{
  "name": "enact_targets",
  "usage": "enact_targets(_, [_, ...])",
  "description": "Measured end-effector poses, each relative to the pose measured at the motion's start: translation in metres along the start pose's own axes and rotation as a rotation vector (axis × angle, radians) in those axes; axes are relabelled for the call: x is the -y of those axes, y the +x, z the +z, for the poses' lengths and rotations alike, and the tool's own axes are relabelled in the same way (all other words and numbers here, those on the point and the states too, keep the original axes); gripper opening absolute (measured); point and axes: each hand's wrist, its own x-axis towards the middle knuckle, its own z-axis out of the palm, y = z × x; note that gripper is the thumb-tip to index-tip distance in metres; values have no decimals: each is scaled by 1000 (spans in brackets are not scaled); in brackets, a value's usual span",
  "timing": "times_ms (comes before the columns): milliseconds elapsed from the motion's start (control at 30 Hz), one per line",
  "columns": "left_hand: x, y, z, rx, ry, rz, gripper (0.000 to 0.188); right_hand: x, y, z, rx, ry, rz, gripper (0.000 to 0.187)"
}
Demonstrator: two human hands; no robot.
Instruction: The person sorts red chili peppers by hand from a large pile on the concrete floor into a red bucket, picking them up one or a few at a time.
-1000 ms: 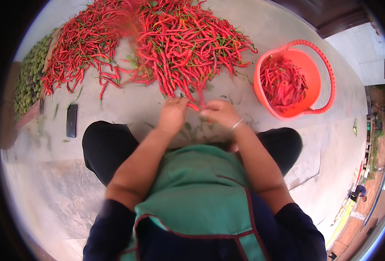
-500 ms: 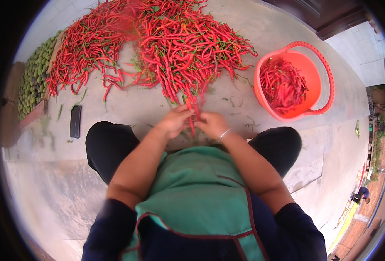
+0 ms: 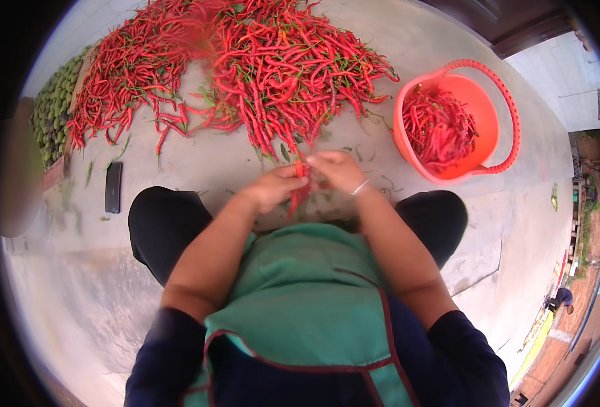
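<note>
Between my knees my left hand (image 3: 275,187) is closed on a few long red chili peppers (image 3: 298,193), their tips hanging down. At their upper, stem end my right hand (image 3: 337,169) touches them, its thumb and forefinger pinched together; a bracelet circles that wrist. Motion smears the right fingers, and whether a stem sits in the pinch is too small to make out. Just beyond my hands the near tip of a large heap of red chilies (image 3: 293,74) with green stems spreads over the concrete floor.
At the right stands a pink-red bucket (image 3: 488,129) with a braided handle, partly filled with chilies. A black phone (image 3: 113,187) lies left of my knee. Green fruits (image 3: 52,112) are piled at the far left. Stem bits litter the floor (image 3: 517,224). A person (image 3: 562,299) is far right.
My right hand has risen slightly and shifted right, toward the stem end of the chilies. My left hand has stayed around them and moved little.
</note>
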Motion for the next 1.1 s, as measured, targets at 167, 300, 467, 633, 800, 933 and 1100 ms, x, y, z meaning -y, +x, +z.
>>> enact_targets(167, [0,4,17,-158,-66,-117,16,-27,15,-2,-399,-800,-790,16])
enact_targets(300, [5,2,14,-157,41,-174,16,-36,17,-4,-406,-565,-630,16])
enact_targets(467, [9,5,10,-108,331,-254,17,-34,14,2,-69,-262,-173,15])
enact_targets(633, [23,14,4,-224,271,-379,17,-68,33,-9,-213,-1152,-476,15])
enact_targets(800, [27,18,-36,-619,634,-165,26,-83,57,1,-311,-1020,-374,20])
enact_targets(933, [20,19,-33,-661,864,91,25,-86,91,-5,-370,-1154,-267,16])
enact_targets(1100, [9,23,-25,-750,1251,566,25,-73,74,-4,-298,-1033,-368,15])
